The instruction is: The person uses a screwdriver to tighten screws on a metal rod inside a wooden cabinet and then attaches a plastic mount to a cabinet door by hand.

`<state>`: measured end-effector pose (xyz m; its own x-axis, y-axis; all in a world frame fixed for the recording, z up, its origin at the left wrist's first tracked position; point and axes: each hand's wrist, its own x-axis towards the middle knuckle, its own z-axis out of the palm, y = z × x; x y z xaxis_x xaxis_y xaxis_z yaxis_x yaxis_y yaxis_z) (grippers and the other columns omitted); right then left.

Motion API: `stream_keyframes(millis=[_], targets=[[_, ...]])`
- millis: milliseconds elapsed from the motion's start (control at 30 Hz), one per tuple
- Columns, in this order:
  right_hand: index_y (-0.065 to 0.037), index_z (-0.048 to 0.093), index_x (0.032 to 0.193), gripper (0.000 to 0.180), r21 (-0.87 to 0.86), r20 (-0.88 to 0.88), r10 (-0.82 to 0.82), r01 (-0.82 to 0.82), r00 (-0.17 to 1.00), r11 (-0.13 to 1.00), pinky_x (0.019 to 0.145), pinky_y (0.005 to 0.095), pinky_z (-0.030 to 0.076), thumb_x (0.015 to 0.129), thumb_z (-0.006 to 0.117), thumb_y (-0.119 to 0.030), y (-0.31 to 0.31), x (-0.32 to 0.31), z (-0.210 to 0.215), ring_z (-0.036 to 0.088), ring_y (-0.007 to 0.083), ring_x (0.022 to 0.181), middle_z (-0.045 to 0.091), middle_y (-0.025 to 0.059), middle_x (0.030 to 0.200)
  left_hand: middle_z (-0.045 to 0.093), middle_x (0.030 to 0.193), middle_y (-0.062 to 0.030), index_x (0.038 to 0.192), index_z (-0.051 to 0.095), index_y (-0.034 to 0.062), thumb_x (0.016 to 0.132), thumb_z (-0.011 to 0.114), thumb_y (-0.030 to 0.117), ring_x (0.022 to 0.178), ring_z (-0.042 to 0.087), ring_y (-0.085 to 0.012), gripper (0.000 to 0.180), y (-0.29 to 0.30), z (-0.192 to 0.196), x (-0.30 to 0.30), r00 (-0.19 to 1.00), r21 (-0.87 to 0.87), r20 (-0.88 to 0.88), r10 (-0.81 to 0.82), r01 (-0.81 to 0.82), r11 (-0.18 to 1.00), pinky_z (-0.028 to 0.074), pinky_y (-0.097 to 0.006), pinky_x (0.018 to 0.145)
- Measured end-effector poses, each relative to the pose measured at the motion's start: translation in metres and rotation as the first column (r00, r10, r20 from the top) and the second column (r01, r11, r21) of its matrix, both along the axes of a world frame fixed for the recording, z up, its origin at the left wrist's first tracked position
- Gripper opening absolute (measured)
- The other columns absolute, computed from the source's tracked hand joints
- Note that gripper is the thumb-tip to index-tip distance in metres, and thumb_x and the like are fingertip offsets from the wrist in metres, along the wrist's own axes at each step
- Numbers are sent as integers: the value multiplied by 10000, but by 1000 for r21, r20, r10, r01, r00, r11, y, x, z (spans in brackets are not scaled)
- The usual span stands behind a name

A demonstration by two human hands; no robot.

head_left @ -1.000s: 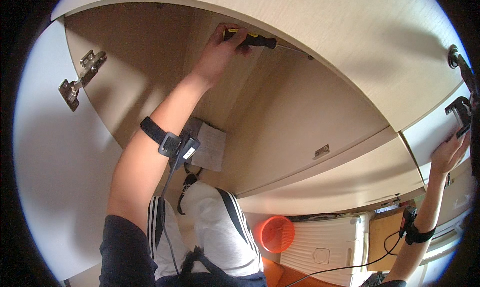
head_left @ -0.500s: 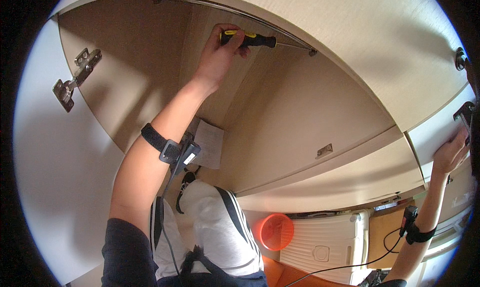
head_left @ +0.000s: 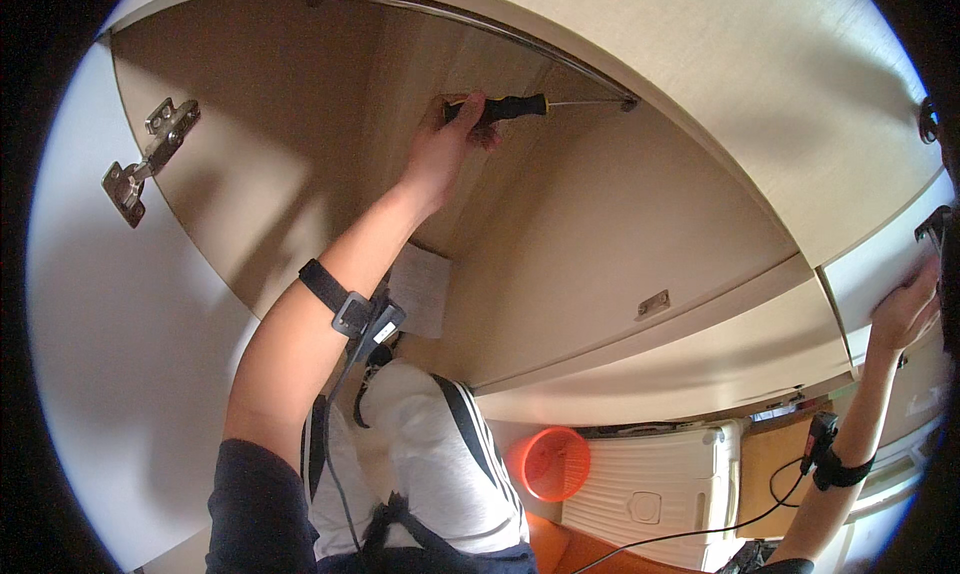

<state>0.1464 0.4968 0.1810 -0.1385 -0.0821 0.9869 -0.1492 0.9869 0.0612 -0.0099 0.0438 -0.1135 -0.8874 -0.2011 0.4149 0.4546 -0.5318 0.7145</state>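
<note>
Screwdriver (head_left: 505,107): inside the open cupboard (head_left: 300,154), handle black and yellow, thin shaft running to the right corner.
Left hand (head_left: 445,144): clenched around the handle.
Right hand (head_left: 900,314): resting on a cupboard door (head_left: 880,264); grip cannot be determined.
Handling: likely light, rigid; grip the handle, not the slim shaft.

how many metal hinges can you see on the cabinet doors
3. One hinge sits on the open left door, upper left. Two darker hinges are at the far right edge: one high up, one just above the right hand. Others may lie outside the view.
</note>
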Motion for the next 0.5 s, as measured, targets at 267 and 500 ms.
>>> stream_keyframes(millis=[267,500], targets=[[40,527,1214,426,296,-132,5,34,991,955,866,388,454,971,336,-254,-12,-2,-2,596,335,983,599,209,1153,593,867,-74,1076,461,25,931,567,264,733,567,-128,299,-4,-5,-2,999,-48,-44,-2,0,999,460,-277,720],[27,550,1182,376,441,-236,-377,445,896,779,893,392,443,959,352,-201,32,10,24,583,352,1027,591,219,1159,573,980,-89,1118,465,19,945,535,150,862,580,-164,229,3,-7,-3,985,-98,-121,119,-131,987,482,-292,778]])
